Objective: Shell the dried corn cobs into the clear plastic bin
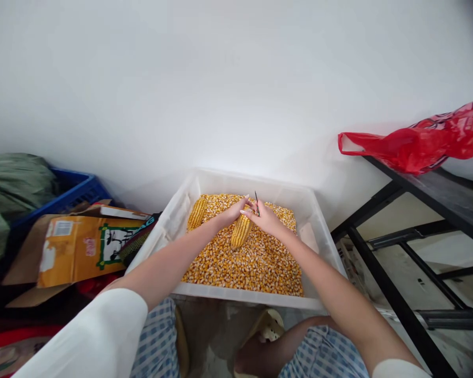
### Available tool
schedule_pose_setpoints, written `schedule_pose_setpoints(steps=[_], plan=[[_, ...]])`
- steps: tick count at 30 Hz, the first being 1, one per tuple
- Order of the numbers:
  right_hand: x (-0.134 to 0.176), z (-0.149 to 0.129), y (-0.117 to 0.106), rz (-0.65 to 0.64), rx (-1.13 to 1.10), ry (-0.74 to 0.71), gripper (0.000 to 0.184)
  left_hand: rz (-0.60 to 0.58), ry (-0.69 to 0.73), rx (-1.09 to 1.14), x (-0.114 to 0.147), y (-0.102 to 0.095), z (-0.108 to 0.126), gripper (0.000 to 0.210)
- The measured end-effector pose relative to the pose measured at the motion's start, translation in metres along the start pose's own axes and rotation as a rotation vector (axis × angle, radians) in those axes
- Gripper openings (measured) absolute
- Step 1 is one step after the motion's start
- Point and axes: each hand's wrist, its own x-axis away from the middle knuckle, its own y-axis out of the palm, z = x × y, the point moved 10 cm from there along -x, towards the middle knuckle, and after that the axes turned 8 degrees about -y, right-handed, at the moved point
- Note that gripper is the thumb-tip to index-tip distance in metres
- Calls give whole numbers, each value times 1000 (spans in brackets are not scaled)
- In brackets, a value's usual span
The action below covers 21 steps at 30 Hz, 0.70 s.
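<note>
An ear of corn (241, 233) with yellow kernels is tilted over loose corn kernels (244, 268) in a white plastic bin (256, 298). My left hand (235, 210) closes around the far end of this ear. Close beside it, my right hand (266, 217) has its fingers closed on a thin dark pointed tool (256, 197), whose exact kind I cannot make out. Its fingers also touch the upper part of the ear. A second ear of corn (197, 213) lies on the kernels in the bin's left far corner.
A white wall (228, 94) rises behind the bin. To the left are an orange cardboard box (79, 247) and a blue crate (79, 190). A black metal frame (382, 278) stands at right, with a red plastic bag (413, 144) on top. My clog (271, 321) is below the bin.
</note>
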Motion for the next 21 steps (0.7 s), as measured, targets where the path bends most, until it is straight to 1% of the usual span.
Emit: schedule_pose_setpoints(steps=[4, 9, 11, 13, 15, 19, 21], plan=[[-1, 4, -1, 5, 35, 27, 25, -22, 33, -55, -3, 6, 0, 49], [-1, -2, 2, -69, 9, -13, 30, -14, 99, -83, 0, 7, 8, 50], [-1, -1, 2, -66, 16, -12, 27, -8, 87, -102, 1, 8, 8, 51], [-1, 1, 0, -52, 40, 4, 24, -30, 60, -122, 0, 11, 7, 54], [-1, 1, 0, -61, 56, 14, 24, -42, 62, -126, 1, 13, 8, 55], [-1, -4, 2, -101, 68, -5, 31, -14, 116, -134, 4, 11, 14, 53], [-2, -6, 2, -111, 68, -23, 31, -11, 115, -149, 5, 11, 14, 54]])
